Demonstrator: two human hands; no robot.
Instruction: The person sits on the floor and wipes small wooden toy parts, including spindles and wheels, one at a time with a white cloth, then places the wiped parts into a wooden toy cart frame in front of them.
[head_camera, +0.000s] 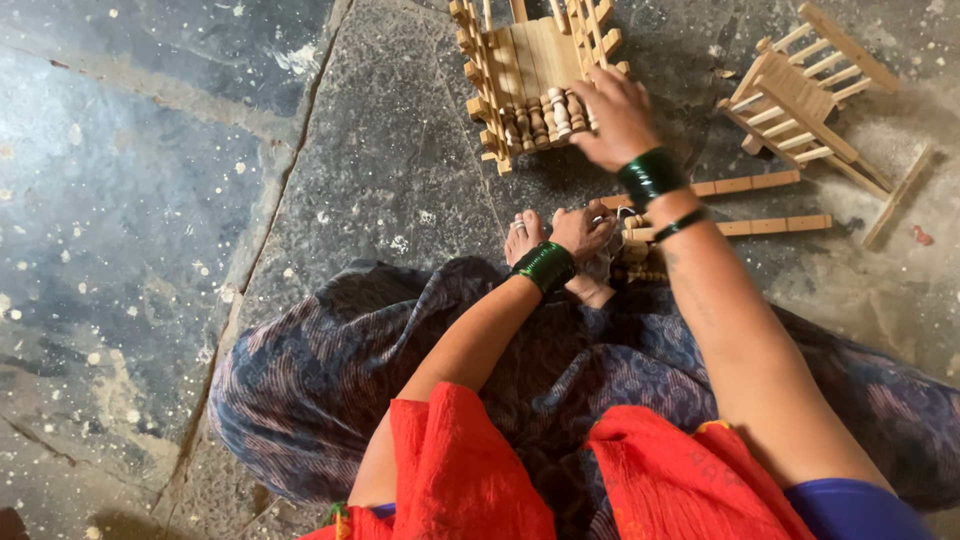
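right hand (620, 115) grips the wooden toy frame's (530, 70) spindle row (545, 118); left hand (583, 230) pinches a small wooden piece (632, 222). a hard tug could, i judge, snap the thin spindles.

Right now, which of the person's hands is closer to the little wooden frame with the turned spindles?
The right hand. It rests on the spindle frame, fingers touching its row of spindles. The left hand is lower down by the foot, apart from the frame, at some wooden strips.
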